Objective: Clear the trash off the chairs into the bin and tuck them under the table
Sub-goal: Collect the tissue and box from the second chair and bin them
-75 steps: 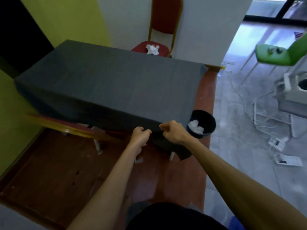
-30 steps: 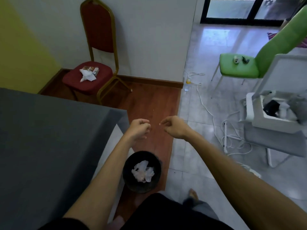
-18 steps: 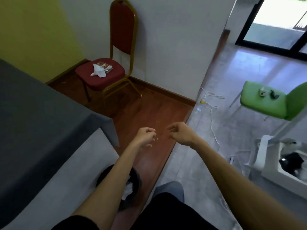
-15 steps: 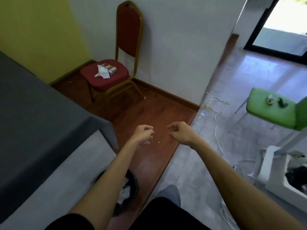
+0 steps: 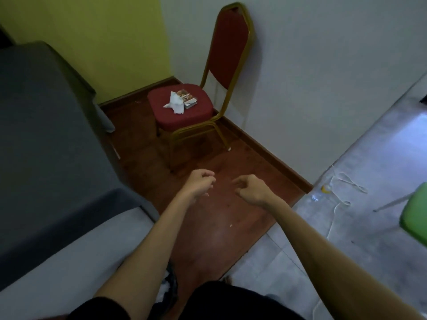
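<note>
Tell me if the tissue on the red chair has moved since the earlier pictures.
No. The tissue lies on the red chair seat beside the small packet, as before.

Dim, soft focus; floor glare right; wide-angle edge warp.

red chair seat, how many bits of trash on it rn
2. A crumpled white tissue lies on the seat of the red chair, toward its table side, and a small printed packet sits right beside it, partly under it. Anything beneath the tissue would be hidden.
</note>
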`<state>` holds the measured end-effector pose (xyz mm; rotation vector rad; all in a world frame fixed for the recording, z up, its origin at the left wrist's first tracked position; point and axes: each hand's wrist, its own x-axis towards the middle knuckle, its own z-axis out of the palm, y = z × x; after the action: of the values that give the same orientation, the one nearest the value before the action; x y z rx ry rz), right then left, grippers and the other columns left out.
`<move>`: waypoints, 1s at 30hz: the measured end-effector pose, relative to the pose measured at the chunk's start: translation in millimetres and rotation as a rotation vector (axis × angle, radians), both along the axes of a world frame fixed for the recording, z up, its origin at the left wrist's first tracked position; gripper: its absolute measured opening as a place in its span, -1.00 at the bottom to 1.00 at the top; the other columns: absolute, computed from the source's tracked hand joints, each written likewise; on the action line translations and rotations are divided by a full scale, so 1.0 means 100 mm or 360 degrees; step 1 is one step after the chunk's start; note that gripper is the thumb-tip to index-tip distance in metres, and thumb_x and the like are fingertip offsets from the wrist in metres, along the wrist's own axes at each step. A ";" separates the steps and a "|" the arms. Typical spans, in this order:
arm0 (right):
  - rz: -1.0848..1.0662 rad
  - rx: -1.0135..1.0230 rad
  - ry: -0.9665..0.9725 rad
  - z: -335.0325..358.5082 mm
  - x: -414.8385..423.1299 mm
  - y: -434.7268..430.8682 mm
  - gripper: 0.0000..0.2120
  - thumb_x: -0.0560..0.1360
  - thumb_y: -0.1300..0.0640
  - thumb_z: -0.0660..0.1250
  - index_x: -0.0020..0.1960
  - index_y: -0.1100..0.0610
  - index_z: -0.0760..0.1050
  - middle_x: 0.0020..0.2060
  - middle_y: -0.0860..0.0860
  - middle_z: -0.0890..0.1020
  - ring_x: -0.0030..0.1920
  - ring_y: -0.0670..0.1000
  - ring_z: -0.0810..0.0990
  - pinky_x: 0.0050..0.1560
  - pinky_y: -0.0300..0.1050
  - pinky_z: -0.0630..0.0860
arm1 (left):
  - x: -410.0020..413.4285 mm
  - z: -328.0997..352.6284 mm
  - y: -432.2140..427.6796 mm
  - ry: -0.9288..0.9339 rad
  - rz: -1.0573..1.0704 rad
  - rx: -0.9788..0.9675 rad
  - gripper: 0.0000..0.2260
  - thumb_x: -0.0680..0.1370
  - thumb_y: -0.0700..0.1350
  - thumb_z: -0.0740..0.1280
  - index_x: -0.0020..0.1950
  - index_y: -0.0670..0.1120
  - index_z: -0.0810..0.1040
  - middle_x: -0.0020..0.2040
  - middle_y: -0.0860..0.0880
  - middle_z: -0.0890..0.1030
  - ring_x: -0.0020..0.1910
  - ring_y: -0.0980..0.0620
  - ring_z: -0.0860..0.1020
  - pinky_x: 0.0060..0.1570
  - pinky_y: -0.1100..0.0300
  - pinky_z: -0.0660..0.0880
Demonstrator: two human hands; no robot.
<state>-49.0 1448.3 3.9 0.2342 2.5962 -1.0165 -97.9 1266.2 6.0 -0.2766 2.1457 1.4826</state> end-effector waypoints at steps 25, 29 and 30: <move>0.0492 -0.0144 -0.0326 0.42 -3.28 0.23 -0.68 0.56 0.21 0.33 0.29 0.08 0.62 0.19 0.02 0.67 0.12 0.00 0.62 0.02 -0.19 0.49 | -2.42 0.64 0.26 -0.0216 0.0588 -0.0137 -0.75 0.56 -0.17 0.31 0.23 -0.06 0.57 0.12 -0.15 0.65 0.15 -0.08 0.63 0.13 -0.11 0.61; 0.0573 -0.0144 -0.0299 0.76 -3.65 0.19 -0.69 0.57 0.21 0.31 0.28 0.07 0.63 0.16 0.01 0.67 0.08 0.02 0.65 0.04 -0.12 0.58 | -2.70 1.00 0.29 -0.0220 0.0650 -0.0151 -0.76 0.55 -0.15 0.31 0.21 -0.03 0.58 0.12 -0.11 0.66 0.12 -0.05 0.64 0.12 -0.10 0.62; 0.0600 -0.0142 -0.0290 0.83 -3.73 0.17 -0.69 0.57 0.20 0.32 0.28 0.08 0.63 0.17 0.01 0.67 0.12 0.03 0.64 0.12 -0.10 0.57 | -2.78 1.08 0.29 -0.0219 0.0666 -0.0154 -0.77 0.54 -0.14 0.32 0.19 -0.02 0.58 0.11 -0.11 0.66 0.11 -0.05 0.64 0.11 -0.09 0.62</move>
<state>-422.5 1465.3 86.8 -0.1720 2.3062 -0.9216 -375.7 1294.9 113.7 -0.8822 2.1360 1.5234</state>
